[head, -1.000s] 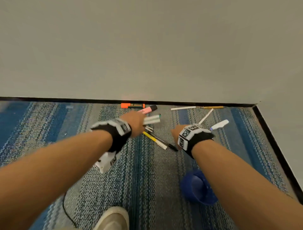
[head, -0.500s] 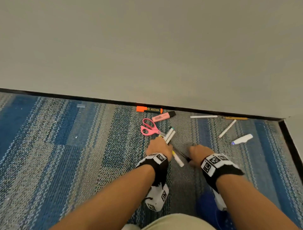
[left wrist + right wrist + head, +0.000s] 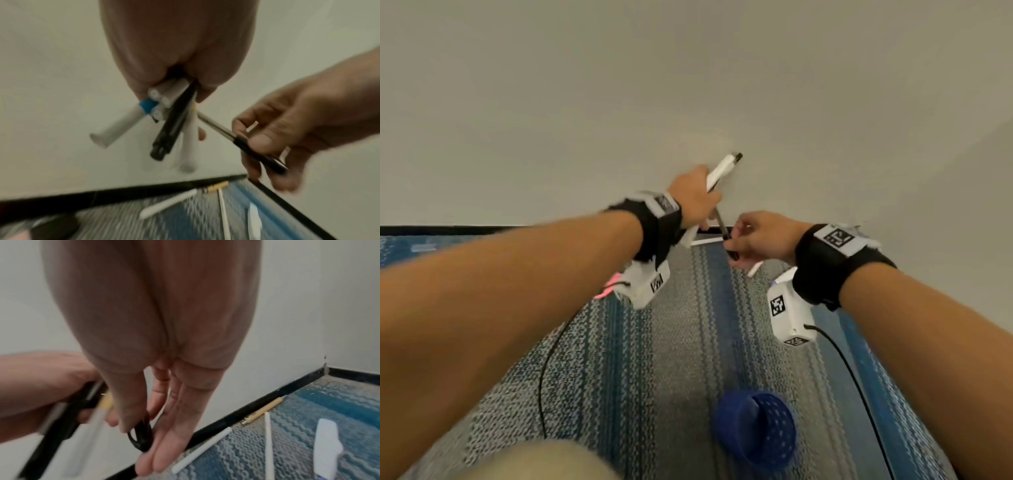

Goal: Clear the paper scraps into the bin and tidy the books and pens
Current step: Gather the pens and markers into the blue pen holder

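Note:
My left hand [image 3: 700, 205] is raised in front of the wall and grips a bundle of pens [image 3: 174, 123]: white markers, one with a blue band, and a thick black pen. A white marker [image 3: 722, 169] sticks up out of the fist. My right hand [image 3: 738, 245] is just to its right and pinches a thin black pen [image 3: 246, 142] whose other end reaches into the bundle. On the carpet by the skirting lie a white pen [image 3: 203, 449], a thin white stick [image 3: 269, 443], a wooden pencil [image 3: 265, 410] and a white corrector [image 3: 327, 447].
A blue perforated pen cup [image 3: 755, 428] stands on the striped carpet [image 3: 688, 342] below my right forearm. Something pink [image 3: 611, 286] shows under my left wrist. The black skirting [image 3: 448, 230] and plain wall meet in a corner on the right. A cable trails from each wrist camera.
Both hands have lifted off the carpet. The left now holds the pens up against the wall, and the right has picked up the thin black pen that lay between them.

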Action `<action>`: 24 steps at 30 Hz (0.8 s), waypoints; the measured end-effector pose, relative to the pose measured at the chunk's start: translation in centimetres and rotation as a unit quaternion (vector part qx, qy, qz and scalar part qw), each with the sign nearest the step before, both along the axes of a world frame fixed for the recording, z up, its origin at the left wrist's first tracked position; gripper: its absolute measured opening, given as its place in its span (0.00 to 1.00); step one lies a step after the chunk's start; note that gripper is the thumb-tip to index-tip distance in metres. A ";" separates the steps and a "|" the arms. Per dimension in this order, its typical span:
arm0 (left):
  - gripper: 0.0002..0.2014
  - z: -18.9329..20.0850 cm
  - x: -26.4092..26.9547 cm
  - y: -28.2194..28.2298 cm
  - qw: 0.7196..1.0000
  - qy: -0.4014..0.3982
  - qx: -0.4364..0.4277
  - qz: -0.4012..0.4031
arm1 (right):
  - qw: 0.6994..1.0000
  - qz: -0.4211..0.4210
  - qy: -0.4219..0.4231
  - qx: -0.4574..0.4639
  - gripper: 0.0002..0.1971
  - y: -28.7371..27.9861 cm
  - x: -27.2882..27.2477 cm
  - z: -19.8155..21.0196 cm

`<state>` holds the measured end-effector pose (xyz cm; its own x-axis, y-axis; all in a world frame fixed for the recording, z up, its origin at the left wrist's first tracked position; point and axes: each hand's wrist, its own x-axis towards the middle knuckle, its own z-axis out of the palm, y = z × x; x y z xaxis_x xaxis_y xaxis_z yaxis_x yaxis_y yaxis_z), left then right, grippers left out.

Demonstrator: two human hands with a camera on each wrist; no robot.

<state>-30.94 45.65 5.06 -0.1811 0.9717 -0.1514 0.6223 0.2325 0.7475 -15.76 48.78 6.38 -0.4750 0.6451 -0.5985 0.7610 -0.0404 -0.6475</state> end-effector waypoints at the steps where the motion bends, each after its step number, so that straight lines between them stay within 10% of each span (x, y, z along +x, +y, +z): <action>1: 0.10 0.7 0.3 1.0 1.000 -0.008 -0.005 -0.021 | 0.999 -0.022 0.038 -0.012 0.10 -0.1 0.4 0.5; 8: 0.08 -0.8 3.3 2.5 0.993 0.051 -0.086 -0.062 | 0.979 -0.046 0.159 -0.121 0.05 -1.2 3.7 -2.0; 12: 0.07 -4.9 3.9 1.3 0.985 0.079 -0.136 -0.063 | 0.998 -0.007 0.051 0.036 0.09 1.4 5.1 -5.0; 15: 0.07 -7.3 3.4 0.5 0.981 0.068 -0.174 -0.051 | 0.958 0.128 -0.134 0.220 0.08 3.4 5.6 -7.4; 20: 0.18 -8.8 3.5 0.6 0.981 0.110 -0.155 -0.034 | 0.935 0.180 -0.195 0.236 0.30 5.3 5.5 -10.9; 24: 0.18 -10.2 4.2 1.7 0.973 0.171 -0.135 -0.070 | 0.889 0.226 -0.247 0.311 0.21 5.3 6.0 -13.1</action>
<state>-26.72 47.34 -5.19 -0.1336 0.9240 -0.3583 0.8642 0.2856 0.4143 -9.80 54.11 -6.70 -0.5479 0.7348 -0.3998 0.8063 0.5912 -0.0184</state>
